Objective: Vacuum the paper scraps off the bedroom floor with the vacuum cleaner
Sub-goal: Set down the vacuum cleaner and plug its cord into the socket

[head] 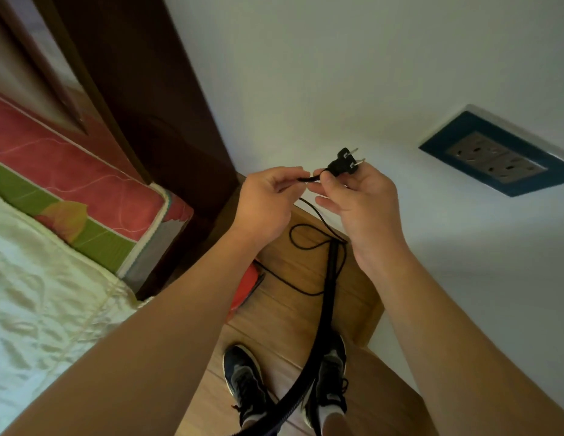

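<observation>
My right hand point(365, 206) pinches the black two-pin plug point(345, 163) of the vacuum cleaner, its pins pointing toward the wall socket point(498, 155) up and to the right. My left hand point(268, 199) pinches the black cord point(309, 179) just behind the plug. The cord point(306, 243) runs down in loops onto the wooden floor point(274, 313). A black vacuum hose point(328, 303) stretches along the floor between my shoes. A red part of the vacuum body point(244, 291) shows behind my left forearm. No paper scraps are visible.
A bed with a pale quilt point(38, 294) and a red and green mattress point(70, 190) fills the left. A dark wooden panel point(142, 89) stands behind it. The white wall point(369, 73) runs along the right. My shoes point(246, 382) stand on the narrow floor strip.
</observation>
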